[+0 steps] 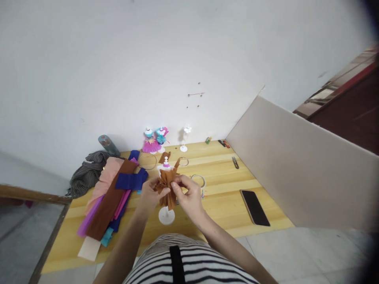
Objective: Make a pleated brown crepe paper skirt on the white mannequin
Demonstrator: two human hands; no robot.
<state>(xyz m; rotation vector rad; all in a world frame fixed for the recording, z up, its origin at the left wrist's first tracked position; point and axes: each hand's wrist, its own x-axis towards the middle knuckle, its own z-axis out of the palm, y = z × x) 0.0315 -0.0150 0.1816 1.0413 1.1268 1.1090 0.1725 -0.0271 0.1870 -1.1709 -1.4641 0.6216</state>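
A pleated piece of brown crepe paper (167, 179) wraps the front of a small white doll dress form (166, 161), gathered at its waist. The form stands upright on a round white base (166, 216) near the table's front. My left hand (152, 193) pinches the brown paper from the left side. From the right, my right hand (188, 193) presses thumb and fingers on the same gathered paper. One brown strip sticks up beside the form's neck. My hands hide most of the form's middle.
Folded coloured paper sheets (109, 201) lie on the left, near a bottle (109, 145). Two dressed forms (151, 144) and a bare one (184, 140) stand along the wall. Wire rings (199, 180), thread snips (235, 162) and a phone (255, 208) lie rightward; a board (296, 157) borders the table.
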